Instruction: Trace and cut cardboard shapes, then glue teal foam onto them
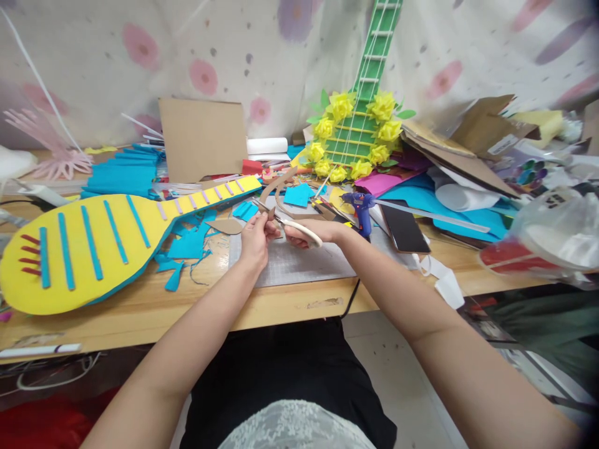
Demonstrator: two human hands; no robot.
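My right hand is closed around the pale handles of a pair of scissors, whose blades point up and left. In my left hand I pinch a piece of brown cardboard close to the blades. A curved cardboard strip rises just behind the fingers; I cannot tell whether it joins the held piece. Both hands are over a grey cutting mat. Just beyond them lie blue paper pieces. Right of my right hand stands a blue glue gun.
A yellow paper guitar covers the table's left side. Behind stand a green guitar with yellow flowers and a cardboard sheet. To the right are a black phone, a plastic-wrapped tub and piled paper. Blue scraps lie left of the mat.
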